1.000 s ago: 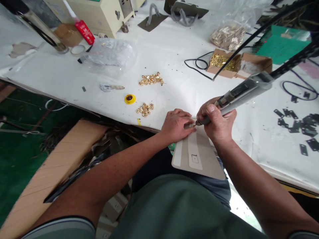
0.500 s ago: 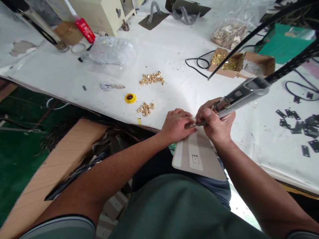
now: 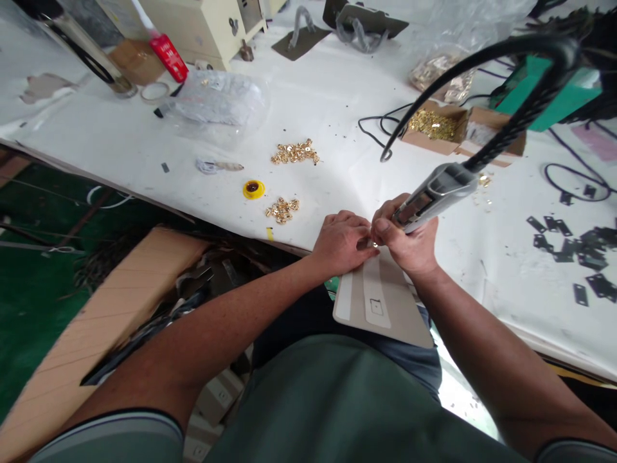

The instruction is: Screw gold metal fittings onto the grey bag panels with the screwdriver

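Note:
A flat beige panel [image 3: 409, 312] with rounded corners juts over the table's front edge, in front of my body. Pale strips run along it, and a small rectangle is drawn near its lower end. My left hand [image 3: 341, 241] grips the far part of the panel, its fingers curled and its thumb beside a small gold metal piece [image 3: 375, 244]. My right hand [image 3: 414, 244] is wrapped round a grey electric screwdriver [image 3: 441, 190], tilted up to the right. The screwdriver's tip is hidden behind my right fingers, close to the gold piece.
Gold fittings [image 3: 295, 152] lie in two piles, near a yellow cap [image 3: 253, 189] of dark liquid. Cardboard boxes [image 3: 434, 128] of small parts stand behind the screwdriver's cable [image 3: 520, 138]. Black plates [image 3: 590, 247] lie at right, a red bottle [image 3: 168, 56] at back left.
My right hand and the screwdriver have shifted left, and its tip, visible before, is now hidden. The cable has bent into a tighter arch. My left hand stays almost still.

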Demonstrator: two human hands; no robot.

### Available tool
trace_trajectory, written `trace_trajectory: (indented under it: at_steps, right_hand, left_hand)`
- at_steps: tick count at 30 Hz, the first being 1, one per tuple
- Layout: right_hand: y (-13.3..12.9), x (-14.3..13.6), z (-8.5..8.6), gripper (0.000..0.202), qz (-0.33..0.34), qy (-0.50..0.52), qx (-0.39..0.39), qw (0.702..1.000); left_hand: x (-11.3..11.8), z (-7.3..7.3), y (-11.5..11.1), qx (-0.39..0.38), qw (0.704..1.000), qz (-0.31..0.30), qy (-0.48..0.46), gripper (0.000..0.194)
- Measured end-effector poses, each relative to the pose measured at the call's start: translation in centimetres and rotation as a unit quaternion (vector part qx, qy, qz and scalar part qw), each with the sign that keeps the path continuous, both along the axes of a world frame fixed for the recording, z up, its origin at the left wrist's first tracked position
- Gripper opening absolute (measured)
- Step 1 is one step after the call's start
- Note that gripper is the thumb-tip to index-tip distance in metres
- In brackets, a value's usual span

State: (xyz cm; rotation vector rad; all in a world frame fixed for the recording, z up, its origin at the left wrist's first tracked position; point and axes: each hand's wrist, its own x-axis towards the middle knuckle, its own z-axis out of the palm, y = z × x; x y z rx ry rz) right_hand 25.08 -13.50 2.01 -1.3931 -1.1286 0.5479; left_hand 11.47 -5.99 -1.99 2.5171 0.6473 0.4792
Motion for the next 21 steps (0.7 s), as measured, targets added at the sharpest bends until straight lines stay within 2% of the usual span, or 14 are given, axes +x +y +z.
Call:
trace_trajectory:
  at_steps: [8, 12, 17, 21]
  right_hand:
    - [-0.3, 0.7, -0.8, 0.039, -0.044, -0.039, -0.043, 0.997]
    - [-0.5, 0.6, -1.5, 0.046, -0.067, -0.029, -0.023, 0.997]
    - [-0.2, 0.6, -1.4, 0.048, -0.04, -0.031, -0.031, 0.998]
    - [0.2, 0.6, -1.0, 0.046, -0.011, 0.02, 0.009, 1.0]
  left_hand:
    - [-0.4, 0.3, 0.3, -0.018, 1.0, -0.014, -0.012, 0.021]
    - [-0.4, 0.2, 0.4, -0.018, 1.0, -0.016, -0.008, 0.022]
    - [-0.3, 0.3, 0.3, -0.02, 1.0, -0.015, -0.01, 0.02]
    - [-0.3, 0.4, 0.4, -0.023, 1.0, -0.016, 0.001, 0.022]
